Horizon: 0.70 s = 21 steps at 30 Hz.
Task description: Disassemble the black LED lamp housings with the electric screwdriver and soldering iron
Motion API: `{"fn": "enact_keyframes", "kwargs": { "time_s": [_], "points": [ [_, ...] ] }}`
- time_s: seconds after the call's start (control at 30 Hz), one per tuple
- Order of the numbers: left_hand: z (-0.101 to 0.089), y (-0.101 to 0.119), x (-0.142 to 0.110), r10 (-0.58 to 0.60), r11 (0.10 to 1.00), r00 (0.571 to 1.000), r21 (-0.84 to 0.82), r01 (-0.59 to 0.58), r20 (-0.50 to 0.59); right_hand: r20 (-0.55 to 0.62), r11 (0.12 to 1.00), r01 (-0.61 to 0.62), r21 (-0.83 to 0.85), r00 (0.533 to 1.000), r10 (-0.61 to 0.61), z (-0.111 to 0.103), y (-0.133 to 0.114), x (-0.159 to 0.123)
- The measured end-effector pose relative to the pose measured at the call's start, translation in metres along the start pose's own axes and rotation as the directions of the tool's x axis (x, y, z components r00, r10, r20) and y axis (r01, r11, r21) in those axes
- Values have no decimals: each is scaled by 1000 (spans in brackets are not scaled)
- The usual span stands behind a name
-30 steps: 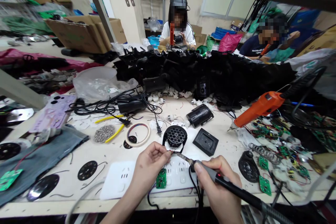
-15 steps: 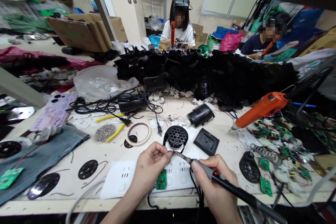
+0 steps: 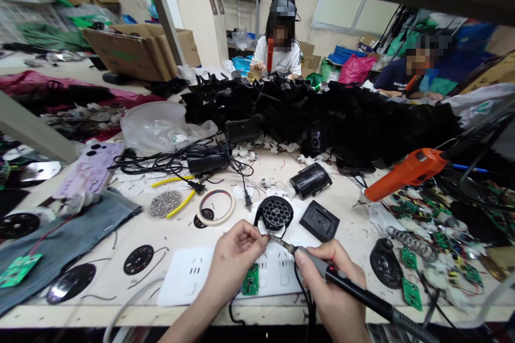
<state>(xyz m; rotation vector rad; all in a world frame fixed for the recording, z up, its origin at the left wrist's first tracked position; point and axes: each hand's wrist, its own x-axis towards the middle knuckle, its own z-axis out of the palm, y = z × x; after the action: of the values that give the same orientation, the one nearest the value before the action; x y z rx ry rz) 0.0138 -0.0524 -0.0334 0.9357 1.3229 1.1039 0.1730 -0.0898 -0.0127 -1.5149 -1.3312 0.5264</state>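
My right hand [image 3: 332,284] is closed around a soldering iron [image 3: 354,290], black and grey with a small red light. Its metal tip points left and meets the fingertips of my left hand [image 3: 237,254]. Those fingers are pinched on what looks like a thin wire [image 3: 267,236], mostly hidden by them. Just beyond the tip stands a round black part with a honeycomb face [image 3: 276,212]. A green circuit board [image 3: 250,279] lies below my left fingers, on a white power strip [image 3: 183,273].
An orange electric screwdriver [image 3: 406,174] hangs at right above heaped circuit boards. A tape roll [image 3: 216,207], a dish of screws [image 3: 164,203] and yellow-handled pliers [image 3: 182,204] lie left of centre. Black parts [image 3: 322,107] are piled behind; two people sit beyond.
The whole view has shifted slightly, so things appear a little lower and to the right. Both hands keep their grip, with the iron's tip still at my left fingertips.
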Motion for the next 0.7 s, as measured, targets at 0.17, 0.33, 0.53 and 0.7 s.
{"fn": "enact_keyframes", "kwargs": {
  "time_s": [0.17, 0.33, 0.53, 0.7],
  "points": [
    [0, -4, 0, 28, 1000, 1000, -7, -28, 9, 4, 1000, -3, -1, 1000, 3, 1, 2, 0],
    [0, -4, 0, 21, 1000, 1000, -19, -21, 8, -16, 1000, -24, 2, 1000, 24, 0, 1, 0],
    [-1, -2, 1, 10, 1000, 1000, -12, -10, -8, -102, 993, -121, -9, 988, 120, -22, -2, -1],
    [-4, -4, 1, 11, 1000, 1000, 29, -10, -16, -317, 979, -197, -53, 933, 171, -67, 16, 0]
  ]
}}
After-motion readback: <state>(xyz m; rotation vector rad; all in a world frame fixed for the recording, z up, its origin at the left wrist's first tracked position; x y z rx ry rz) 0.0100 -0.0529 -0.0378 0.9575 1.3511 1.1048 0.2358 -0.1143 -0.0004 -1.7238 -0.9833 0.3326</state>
